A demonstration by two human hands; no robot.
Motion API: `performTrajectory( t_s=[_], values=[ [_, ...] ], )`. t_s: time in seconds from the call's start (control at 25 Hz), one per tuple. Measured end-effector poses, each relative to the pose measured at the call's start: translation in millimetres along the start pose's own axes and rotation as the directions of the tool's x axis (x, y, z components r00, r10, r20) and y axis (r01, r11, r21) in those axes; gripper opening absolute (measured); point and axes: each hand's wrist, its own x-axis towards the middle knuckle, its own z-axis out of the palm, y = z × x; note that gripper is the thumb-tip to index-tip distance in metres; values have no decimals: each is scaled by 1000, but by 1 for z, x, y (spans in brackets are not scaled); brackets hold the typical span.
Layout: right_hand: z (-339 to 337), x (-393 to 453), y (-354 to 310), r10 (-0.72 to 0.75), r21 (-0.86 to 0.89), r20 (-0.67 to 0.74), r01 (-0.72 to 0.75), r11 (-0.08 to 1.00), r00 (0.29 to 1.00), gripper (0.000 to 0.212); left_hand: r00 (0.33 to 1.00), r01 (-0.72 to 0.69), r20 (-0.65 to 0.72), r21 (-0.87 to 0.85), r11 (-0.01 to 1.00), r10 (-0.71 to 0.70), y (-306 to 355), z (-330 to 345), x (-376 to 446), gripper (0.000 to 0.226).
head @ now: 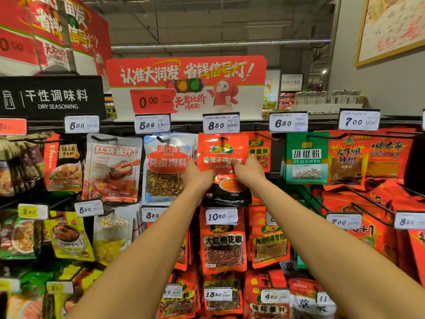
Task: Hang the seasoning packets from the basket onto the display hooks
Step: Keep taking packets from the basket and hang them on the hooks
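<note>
The grip is two hands on one packet. The left hand (195,173) pinches the left edge of the red seasoning packet (222,155), with the thumb on the front. The right hand (247,170) pinches the packet near its middle and right side, with curled fingers over the printed words. Both hands sit at about the same height, so neither one is nearer.

The packet hangs tall, with its long side going up and down. Its top edge is above both hands, and its dark bottom part hangs below them. At the top of the packet is a small hole, and the display hook (222,139) shows right there, just under the 8.50 price tag (221,123). It looks like the hole is on the hook's tip or just at it; I cannot tell which.

So the hook is straight up from the hands and a bit farther back. I think the next move is a push away from the body, so the packet slides along the hook toward the rack. The basket is not in view.
</note>
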Motion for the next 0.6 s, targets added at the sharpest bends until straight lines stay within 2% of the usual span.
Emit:
performTrajectory(
  t_s=[0.16, 0.28, 0.36, 0.44, 0.52, 0.6],
  values=[
    [0, 10, 0, 34, 58, 42, -36, 998, 999, 53, 999, 29, -26, 63, 998, -28, 5, 6, 4, 33],
    [-14, -1, 7, 1, 34, 44, -3, 999, 999, 55, 1000, -24, -8, 152, 988, 25, 5, -6, -7, 32],
    [-33, -15, 12, -80, 21, -64, 82, 996, 995, 46, 995, -90, -18, 195, 977, 95, 4, -18, -21, 29],
    [-57, -34, 17, -147, 140, -130, 165, 976, 981, 25, 984, -160, -42, 216, 963, 172, 4, -31, -38, 36],
    [-78, -56, 25, -144, 356, -35, 147, 923, 989, 15, 976, -195, -59, 180, 964, 209, -1, -41, -58, 33],
    [-91, -81, 44, -131, 454, 114, 66, 889, 985, 18, 986, -159, -28, 78, 984, 162, -13, -46, -85, 14]
  ],
)
